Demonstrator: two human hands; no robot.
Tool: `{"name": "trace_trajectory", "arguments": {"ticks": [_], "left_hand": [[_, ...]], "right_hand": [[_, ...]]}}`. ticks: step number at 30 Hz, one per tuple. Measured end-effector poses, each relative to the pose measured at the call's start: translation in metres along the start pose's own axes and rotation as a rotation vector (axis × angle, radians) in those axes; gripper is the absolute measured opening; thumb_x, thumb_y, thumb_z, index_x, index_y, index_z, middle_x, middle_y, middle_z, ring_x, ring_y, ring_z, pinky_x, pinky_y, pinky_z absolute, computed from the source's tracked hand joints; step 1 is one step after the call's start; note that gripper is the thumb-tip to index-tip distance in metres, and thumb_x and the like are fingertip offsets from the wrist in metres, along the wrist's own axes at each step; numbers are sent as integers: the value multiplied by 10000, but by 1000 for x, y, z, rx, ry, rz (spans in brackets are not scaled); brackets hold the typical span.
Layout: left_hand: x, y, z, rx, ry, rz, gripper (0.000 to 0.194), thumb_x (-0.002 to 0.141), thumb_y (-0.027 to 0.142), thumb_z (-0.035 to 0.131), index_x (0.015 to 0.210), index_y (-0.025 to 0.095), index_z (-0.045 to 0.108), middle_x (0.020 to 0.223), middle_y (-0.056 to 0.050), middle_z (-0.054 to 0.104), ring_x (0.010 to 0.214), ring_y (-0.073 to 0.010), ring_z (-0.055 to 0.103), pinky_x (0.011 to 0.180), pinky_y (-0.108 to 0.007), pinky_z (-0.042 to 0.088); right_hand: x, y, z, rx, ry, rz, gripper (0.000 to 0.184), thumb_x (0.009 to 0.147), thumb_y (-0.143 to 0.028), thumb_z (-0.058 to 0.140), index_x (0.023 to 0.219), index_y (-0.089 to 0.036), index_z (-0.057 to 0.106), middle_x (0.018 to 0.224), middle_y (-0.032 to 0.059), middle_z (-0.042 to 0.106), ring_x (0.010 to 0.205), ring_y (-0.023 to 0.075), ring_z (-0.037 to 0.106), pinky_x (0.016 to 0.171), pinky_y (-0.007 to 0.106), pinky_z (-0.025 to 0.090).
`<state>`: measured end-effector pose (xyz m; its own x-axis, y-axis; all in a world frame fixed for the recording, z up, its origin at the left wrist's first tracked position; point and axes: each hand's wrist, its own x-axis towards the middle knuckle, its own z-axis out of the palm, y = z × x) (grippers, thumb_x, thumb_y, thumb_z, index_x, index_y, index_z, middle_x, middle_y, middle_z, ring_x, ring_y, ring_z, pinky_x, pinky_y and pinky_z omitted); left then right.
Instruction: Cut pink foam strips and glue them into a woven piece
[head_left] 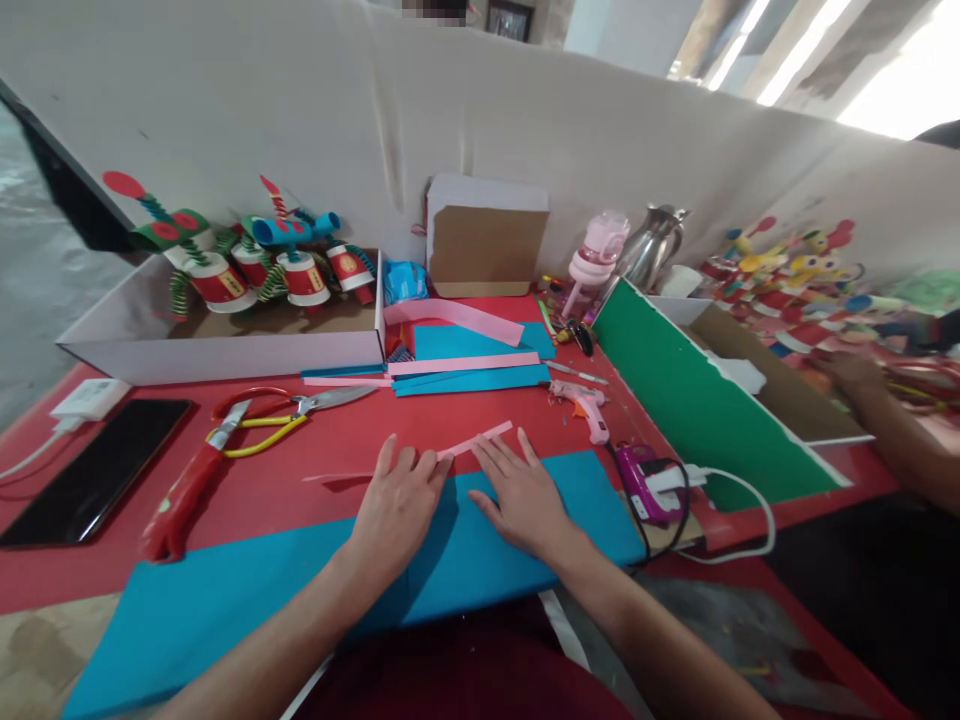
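Paper strip (pixel 495 432), pink, lies under both hands at the far edge of a blue sheet (pixel 600 510), which runs along the near edge of the red desk (pixel 457 412). Left hand (pixel 401 502) is palm down on the strip; whether thumb and fingers close on it cannot be told. Right hand (pixel 523 497) lies flat, thumb apart from fingers, fingertips at the strip. Phone (pixel 97 470) sits by the left edge, glue gun (pixel 586 402) toward the right edge.
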<state>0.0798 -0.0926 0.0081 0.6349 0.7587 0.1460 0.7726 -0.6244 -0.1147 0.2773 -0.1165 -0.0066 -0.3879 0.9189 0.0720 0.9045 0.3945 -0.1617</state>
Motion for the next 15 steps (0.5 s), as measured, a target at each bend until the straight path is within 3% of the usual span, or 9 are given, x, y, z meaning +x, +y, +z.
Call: {"name": "trace_trajectory", "arguments": {"ticks": [8, 11, 13, 15], "left_hand": [[0, -2, 2, -19, 9, 7, 478, 864, 19, 433, 1292, 161, 591, 953, -85, 666, 899, -259, 601, 1064, -558, 297], [2, 1, 4, -16, 27, 4, 474, 861, 9, 428, 1279, 152, 601, 928, -83, 664, 883, -255, 601, 1055, -551, 312], [3, 4, 3, -21, 39, -5, 444, 867, 18, 427, 1249, 141, 619, 906, -81, 662, 870, -250, 597, 1043, -536, 328], [3, 3, 0, -38, 40, -19, 399, 862, 30, 437, 1185, 130, 650, 891, -85, 663, 883, -254, 592, 1039, -521, 335]], "right_hand": [[4, 40, -12, -91, 36, 221, 553, 1013, -410, 336, 1388, -46, 518, 1427, 183, 525, 1392, 330, 417, 1201, 579, 148], [15, 41, -16, -35, 84, 335, 562, 1006, -386, 322, 1375, -15, 525, 1416, 212, 529, 1418, 356, 365, 1195, 603, 135], [29, 29, -14, 121, 133, 267, 567, 1005, -389, 296, 1426, -53, 476, 1474, 184, 473, 1443, 325, 327, 1204, 572, 157], [45, 9, -7, 382, 129, 85, 556, 1012, -402, 263, 1472, -136, 427, 1529, 117, 418, 1455, 258, 316, 1204, 499, 230]]}}
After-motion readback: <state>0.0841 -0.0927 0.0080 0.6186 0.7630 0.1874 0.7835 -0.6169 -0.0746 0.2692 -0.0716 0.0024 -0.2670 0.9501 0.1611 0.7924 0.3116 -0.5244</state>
